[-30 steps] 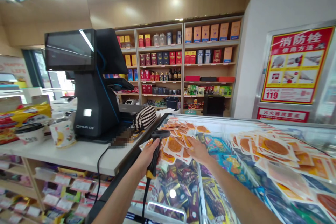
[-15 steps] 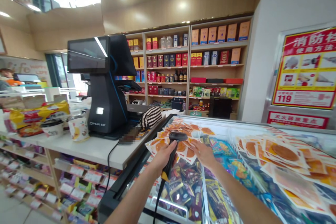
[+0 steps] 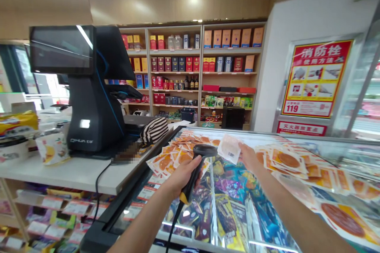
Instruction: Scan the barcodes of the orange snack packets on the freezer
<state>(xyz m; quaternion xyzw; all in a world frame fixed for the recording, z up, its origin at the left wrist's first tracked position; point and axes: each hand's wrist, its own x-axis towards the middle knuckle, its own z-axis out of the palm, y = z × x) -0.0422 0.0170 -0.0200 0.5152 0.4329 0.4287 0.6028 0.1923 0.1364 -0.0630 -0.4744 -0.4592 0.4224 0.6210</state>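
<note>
at the frame's centre we see a scanner (image 3: 205,150) in smooth dark plastic, beside a packet (image 3: 229,148) of shiny plastic film. we find reflective clear glass (image 3: 204,209) below them, a glossy screen (image 3: 62,49) at upper left, a smooth white counter (image 3: 109,182) at lower left, a striped cloth pouch (image 3: 154,130) left of centre, and polished wood-look panelling (image 3: 166,0) across the top.

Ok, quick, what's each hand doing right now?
Left hand: closed around the black handheld scanner.
Right hand: holding a whitish packet by its edge, barcode side showing.
</note>
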